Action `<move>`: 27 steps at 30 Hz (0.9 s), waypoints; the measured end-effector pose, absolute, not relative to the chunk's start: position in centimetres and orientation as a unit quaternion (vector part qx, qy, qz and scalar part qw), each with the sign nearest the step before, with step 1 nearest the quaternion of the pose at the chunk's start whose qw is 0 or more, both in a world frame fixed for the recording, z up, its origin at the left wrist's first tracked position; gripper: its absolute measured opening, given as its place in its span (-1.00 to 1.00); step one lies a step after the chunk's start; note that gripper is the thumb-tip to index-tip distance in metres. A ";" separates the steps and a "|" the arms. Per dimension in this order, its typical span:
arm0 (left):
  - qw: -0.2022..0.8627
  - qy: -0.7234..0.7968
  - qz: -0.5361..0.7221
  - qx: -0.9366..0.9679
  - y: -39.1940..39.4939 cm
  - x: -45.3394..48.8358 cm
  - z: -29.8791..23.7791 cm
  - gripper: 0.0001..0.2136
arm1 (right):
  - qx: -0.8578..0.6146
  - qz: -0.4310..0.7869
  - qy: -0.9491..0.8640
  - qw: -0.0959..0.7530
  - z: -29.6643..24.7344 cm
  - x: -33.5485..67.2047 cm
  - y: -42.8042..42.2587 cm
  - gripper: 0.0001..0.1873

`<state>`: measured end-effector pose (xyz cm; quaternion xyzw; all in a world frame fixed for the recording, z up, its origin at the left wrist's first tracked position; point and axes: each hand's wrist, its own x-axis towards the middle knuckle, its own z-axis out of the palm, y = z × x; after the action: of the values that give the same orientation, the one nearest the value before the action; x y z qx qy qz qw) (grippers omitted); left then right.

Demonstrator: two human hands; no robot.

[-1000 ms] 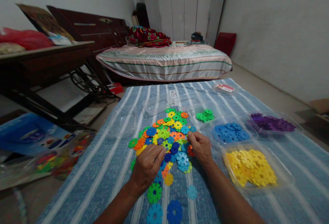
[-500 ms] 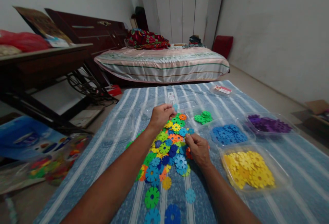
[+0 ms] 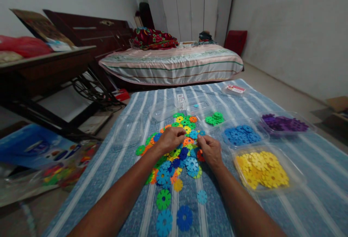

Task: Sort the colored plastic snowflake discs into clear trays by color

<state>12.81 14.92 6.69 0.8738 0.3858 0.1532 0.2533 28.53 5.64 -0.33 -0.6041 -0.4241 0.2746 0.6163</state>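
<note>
Notched plastic flower discs lie in a mixed-colour pile (image 3: 183, 153) on the striped cloth. My left hand (image 3: 172, 138) hovers over the pile's middle, fingers bent and slightly apart from the thumb, with nothing visible in them. At the pile's right side, my right hand (image 3: 210, 150) has its thumb and fingertips closed at the edge of a light blue disc (image 3: 201, 133); the exact contact is hard to make out. One light blue disc (image 3: 196, 105) lies in the clear container (image 3: 209, 103) behind the pile. Loose blue (image 3: 184, 218) and green (image 3: 163, 199) discs lie nearer me.
Clear tubs on the right hold yellow discs (image 3: 262, 170), blue discs (image 3: 241, 135), purple discs (image 3: 284, 122) and green discs (image 3: 214, 118). Another clear container (image 3: 127, 131) stands left of the pile. A small red-and-white card (image 3: 235, 89) lies by the far right edge.
My left hand has come back from the rear container to the pile and let go of a light blue disc, which now lies in that container. My right hand has hardly moved.
</note>
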 end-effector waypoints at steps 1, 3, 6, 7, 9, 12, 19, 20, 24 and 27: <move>0.220 0.379 0.141 0.888 14.7 12.9 6.5 -0.86 | -0.605 0.276 -0.422 0.616 -0.3 28.6 5.6 -0.46; 0.157 0.367 0.136 0.907 14.3 13.5 6.1 -0.88 | -0.602 0.279 -0.419 0.620 -0.3 28.6 5.6 -0.46; 0.071 0.343 0.140 0.926 14.1 14.6 5.6 -0.84 | -0.595 0.286 -0.410 0.629 -0.3 28.6 5.7 -0.45; 0.051 0.333 0.134 0.932 14.0 15.0 5.4 -0.84 | -0.593 0.289 -0.408 0.631 -0.4 28.6 5.8 -0.45; 0.026 0.317 0.114 0.941 13.9 15.7 5.3 -0.86 | -0.590 0.293 -0.405 0.634 -0.5 28.7 5.8 -0.46; 0.014 0.313 0.072 0.947 13.7 16.6 5.3 -0.88 | -0.588 0.293 -0.407 0.635 -0.5 28.7 5.9 -0.46; 0.048 0.346 0.021 0.937 14.4 16.9 5.7 -0.83 | -0.590 0.302 -0.392 0.638 -0.4 28.7 6.0 -0.45; 0.064 0.344 0.028 0.936 14.6 16.7 5.7 -0.82 | -0.592 0.302 -0.391 0.637 -0.4 28.7 6.0 -0.45; 0.151 0.342 0.067 0.925 15.5 15.9 6.0 -0.80 | -0.594 0.305 -0.385 0.637 -0.3 28.8 6.0 -0.45; 0.212 0.374 0.111 0.896 16.3 15.1 6.4 -0.75 | -0.594 0.310 -0.383 0.636 -0.3 28.8 6.0 -0.46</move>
<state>15.14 16.27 6.38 0.8962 0.3735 0.1113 0.2121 28.76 5.98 -0.33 -0.5939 -0.3827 0.3096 0.6364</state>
